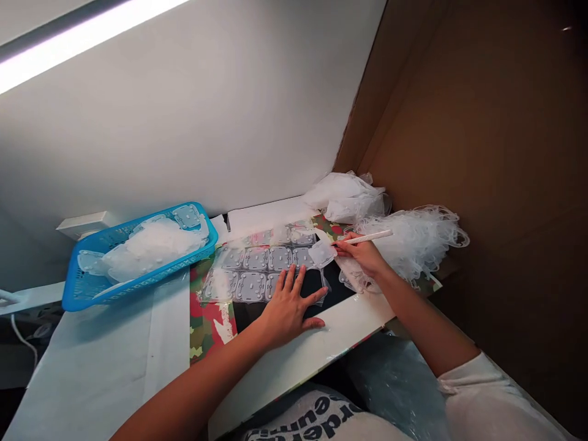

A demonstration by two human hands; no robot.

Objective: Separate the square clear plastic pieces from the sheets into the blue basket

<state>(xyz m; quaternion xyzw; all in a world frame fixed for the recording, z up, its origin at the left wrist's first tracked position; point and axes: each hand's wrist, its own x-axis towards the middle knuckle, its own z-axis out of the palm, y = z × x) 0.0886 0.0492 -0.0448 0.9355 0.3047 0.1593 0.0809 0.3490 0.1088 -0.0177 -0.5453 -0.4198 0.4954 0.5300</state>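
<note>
My left hand [288,306] lies flat with its fingers spread, pressing on the near edge of a clear plastic sheet [252,285] moulded into rows of squarish pieces with small knobs. In my right hand [361,252] is a slim white pen-like stick [374,236], its outer end pointing right; what its tip is like is hidden by the fingers. A single translucent square piece [322,253] is at those fingertips, over the sheet's right side; whether the fingers pinch it too, I cannot tell. Under the sheet is a black and camouflage-patterned board [209,331].
A blue plastic basket [138,285] piled with translucent pieces [154,248] stands at left. On the right are a heap of thin clear frame-like scraps [413,242] and a white plastic bundle [346,196]. A cardboard wall [459,135] rises on the right, a white wall [220,122] behind.
</note>
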